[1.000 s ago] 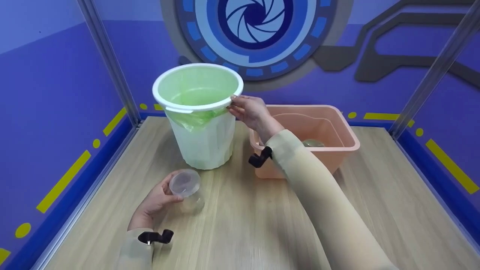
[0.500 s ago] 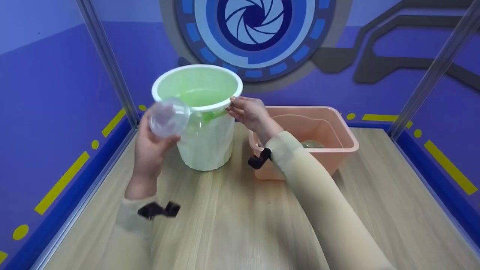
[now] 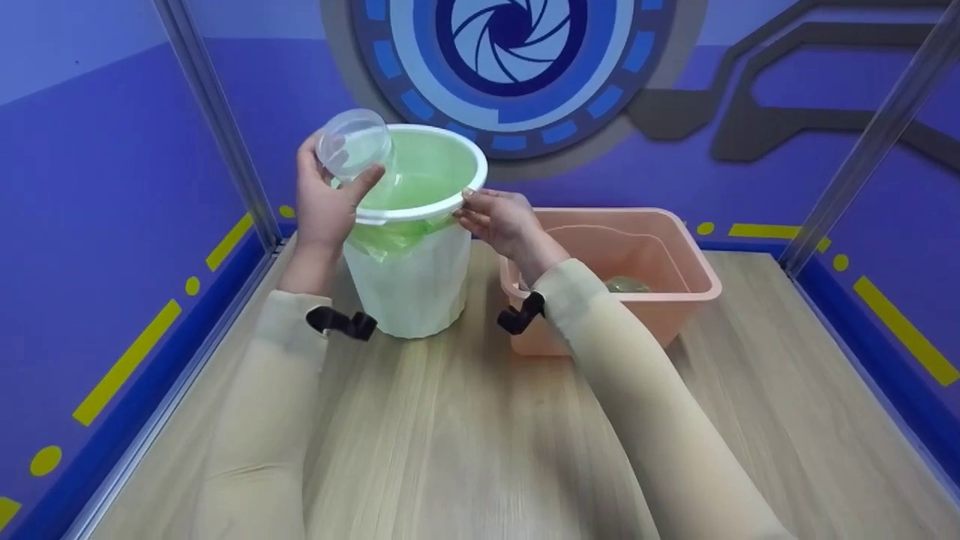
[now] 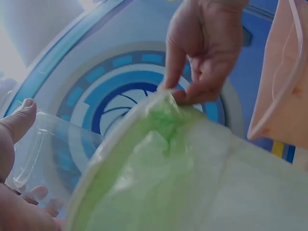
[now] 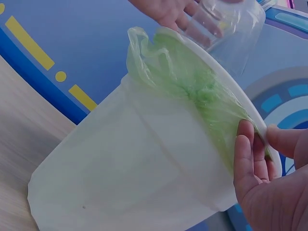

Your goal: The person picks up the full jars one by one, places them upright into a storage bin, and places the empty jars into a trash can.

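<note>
My left hand (image 3: pixel 324 214) grips a clear plastic cup (image 3: pixel 355 146) at the left rim of a white trash bin (image 3: pixel 412 296). The cup is tilted, its lower part over the bin's opening. Thumb and fingers spread around the cup (image 4: pixel 60 149) in the left wrist view. A pale green trash bag (image 3: pixel 386 240) lines the bin and folds over the rim at the front. On the rim's right side, my right hand (image 3: pixel 508 225) pinches the edge, thumb on top and fingers underneath. The right wrist view shows those fingertips (image 5: pixel 246 129) against the bag.
A peach plastic tub (image 3: pixel 694 285) stands right of the bin, behind my right forearm. Inside it a small clear object (image 3: pixel 626 285) is partly visible. Both containers stand on a wooden tabletop (image 3: pixel 465 435). Blue-purple walls (image 3: pixel 97 187) enclose it on three sides.
My left hand has lifted the cup from low over the table, in front of the bin, up to the bin's left rim. The right hand has kept its hold on the rim.
</note>
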Demonstrator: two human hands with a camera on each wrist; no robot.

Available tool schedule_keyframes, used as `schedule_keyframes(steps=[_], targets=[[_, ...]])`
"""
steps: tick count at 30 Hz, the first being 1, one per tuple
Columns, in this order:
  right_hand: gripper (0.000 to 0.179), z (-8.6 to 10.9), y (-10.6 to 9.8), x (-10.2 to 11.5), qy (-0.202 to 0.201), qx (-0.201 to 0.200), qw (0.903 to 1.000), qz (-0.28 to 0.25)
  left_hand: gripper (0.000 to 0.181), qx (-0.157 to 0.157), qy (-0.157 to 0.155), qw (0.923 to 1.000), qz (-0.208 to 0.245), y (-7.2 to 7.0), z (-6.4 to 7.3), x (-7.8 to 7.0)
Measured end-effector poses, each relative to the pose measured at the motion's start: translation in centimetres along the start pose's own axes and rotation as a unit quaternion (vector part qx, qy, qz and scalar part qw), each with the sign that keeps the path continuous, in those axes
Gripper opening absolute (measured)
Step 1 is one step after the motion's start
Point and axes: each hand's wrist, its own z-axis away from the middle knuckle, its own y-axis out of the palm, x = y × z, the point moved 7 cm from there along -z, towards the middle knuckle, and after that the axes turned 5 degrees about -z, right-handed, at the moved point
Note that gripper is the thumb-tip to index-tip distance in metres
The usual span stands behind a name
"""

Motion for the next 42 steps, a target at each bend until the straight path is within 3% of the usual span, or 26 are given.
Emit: schedule_keyframes(steps=[5, 8, 32, 42], targets=[[0.016, 0.0, 0.03, 0.03, 0.0, 0.003, 1.0, 0.001, 0.093, 0.018, 0.009, 0.9958, -0.09, 0.52, -0.48, 0.27], [0.015, -0.04, 0.06, -0.08, 0.001, 0.004, 1.0, -0.006, 0.096, 0.026, 0.008, 0.9936, -0.109, 0.6, -0.41, 0.3], [0.012, -0.08, -0.16, -0.44, 0.004, 0.009, 0.9998, -0.02, 0.096, 0.028, 0.009, 0.9931, -0.114, 0.7, -0.1, 0.59], [0.026, 0.03, -0.37, -0.48, -0.001, 0.004, 1.0, -0.004, 0.094, 0.021, 0.02, 0.9936, -0.109, 0.75, -0.12, 0.67]])
